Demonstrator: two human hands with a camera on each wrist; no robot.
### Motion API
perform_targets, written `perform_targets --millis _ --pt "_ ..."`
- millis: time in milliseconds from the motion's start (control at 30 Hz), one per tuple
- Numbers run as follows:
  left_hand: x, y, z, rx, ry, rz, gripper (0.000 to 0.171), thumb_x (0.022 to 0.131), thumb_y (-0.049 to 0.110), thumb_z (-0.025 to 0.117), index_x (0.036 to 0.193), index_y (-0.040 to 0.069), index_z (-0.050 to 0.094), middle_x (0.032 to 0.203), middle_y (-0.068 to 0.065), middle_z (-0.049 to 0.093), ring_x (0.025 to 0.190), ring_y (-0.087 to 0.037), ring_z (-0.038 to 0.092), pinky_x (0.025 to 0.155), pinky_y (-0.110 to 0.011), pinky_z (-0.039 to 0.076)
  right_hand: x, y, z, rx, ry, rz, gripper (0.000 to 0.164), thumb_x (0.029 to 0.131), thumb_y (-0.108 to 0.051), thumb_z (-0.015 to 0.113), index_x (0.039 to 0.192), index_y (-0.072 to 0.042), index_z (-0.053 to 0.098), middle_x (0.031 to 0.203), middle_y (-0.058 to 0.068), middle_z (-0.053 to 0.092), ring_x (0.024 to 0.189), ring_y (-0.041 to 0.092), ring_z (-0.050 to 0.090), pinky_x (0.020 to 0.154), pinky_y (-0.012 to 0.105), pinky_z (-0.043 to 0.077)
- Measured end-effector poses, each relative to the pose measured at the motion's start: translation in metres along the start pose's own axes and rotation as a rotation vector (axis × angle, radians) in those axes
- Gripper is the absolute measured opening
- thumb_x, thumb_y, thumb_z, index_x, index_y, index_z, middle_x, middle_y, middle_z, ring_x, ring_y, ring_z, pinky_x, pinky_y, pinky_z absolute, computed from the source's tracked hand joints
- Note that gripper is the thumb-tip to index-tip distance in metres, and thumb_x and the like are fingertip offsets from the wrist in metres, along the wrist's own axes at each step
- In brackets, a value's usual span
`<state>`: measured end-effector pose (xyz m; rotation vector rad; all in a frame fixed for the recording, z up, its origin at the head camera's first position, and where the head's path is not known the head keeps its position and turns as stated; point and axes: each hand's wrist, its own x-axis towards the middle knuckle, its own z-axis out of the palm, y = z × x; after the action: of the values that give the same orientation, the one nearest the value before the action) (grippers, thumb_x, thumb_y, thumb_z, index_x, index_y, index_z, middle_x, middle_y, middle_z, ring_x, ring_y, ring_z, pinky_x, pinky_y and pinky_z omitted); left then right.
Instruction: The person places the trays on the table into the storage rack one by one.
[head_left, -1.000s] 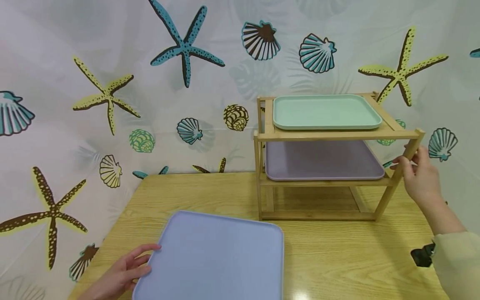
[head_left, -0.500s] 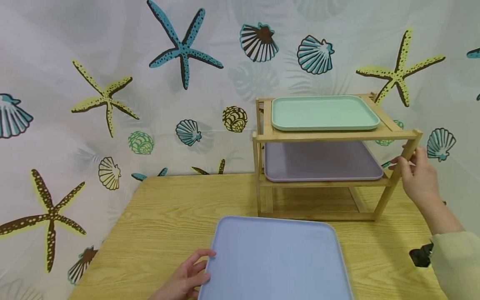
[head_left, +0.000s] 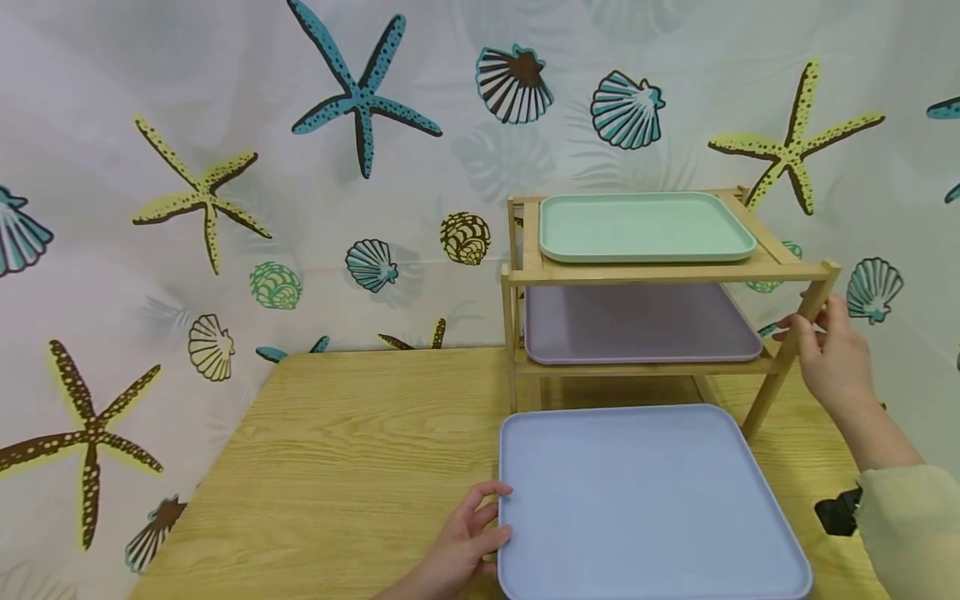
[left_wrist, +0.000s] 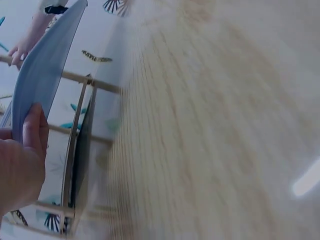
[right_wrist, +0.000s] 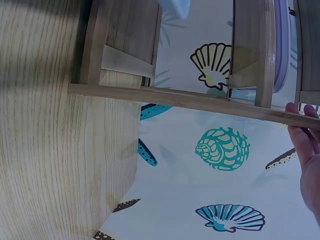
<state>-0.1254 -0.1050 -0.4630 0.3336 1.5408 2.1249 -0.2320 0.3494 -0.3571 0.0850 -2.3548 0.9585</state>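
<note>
A light blue tray is held above the table by my left hand, which pinches its left edge. In the left wrist view the thumb lies on one face of the tray, and the tray is clear of the tabletop. My right hand grips the right front post of a wooden three-tier rack. A mint green tray lies on its top tier. On the middle tier sits a purple tray. The blue tray hides most of the rack's bottom tier.
The rack stands toward the back right of a wooden table. Behind it hangs a white cloth printed with starfish and shells. A black strap-like item is at the right sleeve.
My left hand has carried the blue tray rightward, from the left of the rack to in front of its bottom tier. My right hand stays on the post.
</note>
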Motion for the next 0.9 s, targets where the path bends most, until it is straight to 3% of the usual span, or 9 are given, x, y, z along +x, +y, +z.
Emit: perform_targets --millis 133,333,600,900 --pt "0.016 -0.005 0.016 0.015 0.076 0.02 0.047 0.094 -0.005 0.054 0.135 -0.002 0.032 0.114 -0.009 0.056 0.083 -0.018 0.064 0.058 -0.027 0.055 0.0 0.001 0.0 0.002 -0.002 0.003 0.036 0.106 -0.019 0.038 0.137 -0.002 0.032 0.105 0.025 0.064 0.073 -0.025 0.044 0.067 0.003 0.035" --pt "0.04 -0.012 0.028 0.0 0.164 0.038 0.044 0.093 -0.007 0.053 0.134 0.001 0.038 0.112 -0.01 0.057 0.084 -0.019 0.063 0.055 -0.026 0.053 0.0 0.003 0.001 0.015 0.016 -0.024 0.035 0.106 -0.017 0.039 0.136 0.0 0.033 0.103 0.025 0.063 0.073 -0.026 0.045 0.067 0.002 0.036" --pt "0.069 -0.022 0.031 0.035 0.255 0.042 0.041 0.091 -0.01 0.052 0.129 0.002 0.041 0.108 -0.011 0.057 0.074 -0.019 0.064 0.049 -0.025 0.051 -0.001 0.002 0.001 0.032 0.014 -0.04 0.033 0.105 -0.014 0.04 0.135 0.001 0.034 0.102 0.026 0.063 0.073 -0.025 0.046 0.066 0.002 0.037" --pt "0.08 -0.03 0.027 0.062 0.324 -0.021 0.037 0.094 -0.001 0.053 0.129 0.006 0.043 0.107 -0.008 0.061 0.072 -0.019 0.063 0.05 -0.031 0.053 0.0 0.002 0.002 0.044 0.017 -0.036 0.034 0.105 -0.014 0.04 0.135 0.001 0.033 0.103 0.027 0.062 0.073 -0.024 0.047 0.067 0.002 0.036"
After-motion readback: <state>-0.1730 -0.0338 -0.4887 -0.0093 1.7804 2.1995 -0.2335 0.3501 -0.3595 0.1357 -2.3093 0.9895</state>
